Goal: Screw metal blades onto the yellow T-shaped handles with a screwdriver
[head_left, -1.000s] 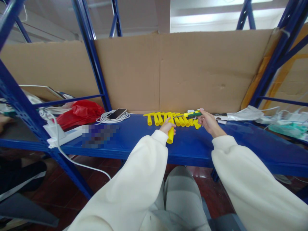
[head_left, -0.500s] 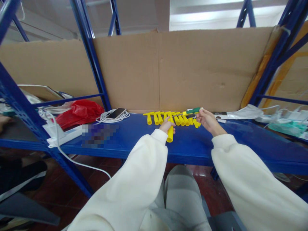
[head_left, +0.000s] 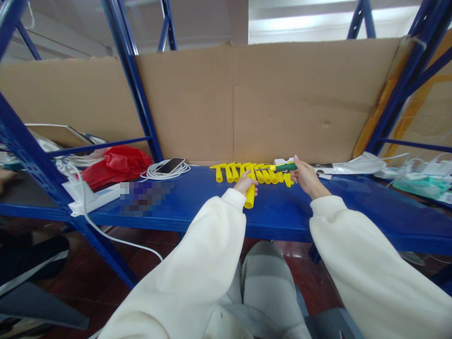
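Observation:
My left hand (head_left: 243, 184) is closed around a yellow plastic tube (head_left: 249, 199), whose round end points toward me. In my right hand (head_left: 305, 178) is a screwdriver (head_left: 286, 167) with a green and yellow handle, gripped near the handle's end. Its thin shaft lies nearly level and points left, toward the upper part of the held tube. Whether the tip touches the tube is too small to tell. Behind both hands, several similar yellow tubes (head_left: 230, 173) with flat cross-pieces lie in a row on the blue shelf (head_left: 205, 197).
A phone (head_left: 172, 165) rests on a coiled white cable (head_left: 151, 176) to the left, near a red plastic bag (head_left: 115, 165). Cardboard (head_left: 282, 103) walls the back. Blue uprights (head_left: 137, 89) stand at the sides, with white packaging (head_left: 360, 165) at the right.
My right hand has tilted the screwdriver, lowering its handle end a little, and a white item behind the handle now shows. My left hand and the yellow tube have stayed in place.

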Available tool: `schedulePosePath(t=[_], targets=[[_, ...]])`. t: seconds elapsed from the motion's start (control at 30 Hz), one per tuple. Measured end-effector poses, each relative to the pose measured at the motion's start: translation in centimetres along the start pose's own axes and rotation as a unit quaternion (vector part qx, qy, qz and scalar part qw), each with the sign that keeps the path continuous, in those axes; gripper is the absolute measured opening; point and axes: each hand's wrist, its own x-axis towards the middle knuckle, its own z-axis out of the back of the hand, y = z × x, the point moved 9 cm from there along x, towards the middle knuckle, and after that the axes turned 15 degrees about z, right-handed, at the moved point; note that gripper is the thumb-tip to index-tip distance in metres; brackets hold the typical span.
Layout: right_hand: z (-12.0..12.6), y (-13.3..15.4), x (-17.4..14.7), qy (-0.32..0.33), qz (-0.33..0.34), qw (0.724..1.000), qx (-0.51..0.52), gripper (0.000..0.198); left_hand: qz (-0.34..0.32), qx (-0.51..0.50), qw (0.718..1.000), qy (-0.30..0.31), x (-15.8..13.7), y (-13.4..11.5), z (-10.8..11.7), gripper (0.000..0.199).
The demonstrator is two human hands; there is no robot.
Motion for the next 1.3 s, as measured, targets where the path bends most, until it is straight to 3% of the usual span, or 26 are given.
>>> schedulePosePath(t=[0.37, 0.6, 0.8, 1.13, 1.3], targets=[[-0.9, 0.4, -0.2, 0.035, -0.018, 0.998, 0.044, 0.040, 0.002, 0.001, 1.000, -0.008, 0.3, 0.0, 0.2, 0.091], [-0.7, 0.1, -0.4, 0.003, -0.042, 0.998, 0.036, 0.035, 0.000, 0.003, 1.000, 0.000, -0.1, -0.1, -0.1, 0.090], [-0.9, 0.8, -0.9, -0.015, -0.034, 0.999, 0.031, 0.043, 0.007, 0.000, 1.000, 0.002, -0.3, 0.0, -0.1, 0.091], [-1.8, 1.2, -1.0, 0.050, -0.024, 0.997, 0.045, 0.038, 0.005, -0.012, 1.000, -0.012, 0.1, 0.1, 0.2, 0.090], [-1.2, 0.7, -0.7, 0.024, -0.032, 0.999, 0.036, 0.043, 0.005, -0.002, 1.000, -0.010, -0.1, 0.0, 0.1, 0.089]])
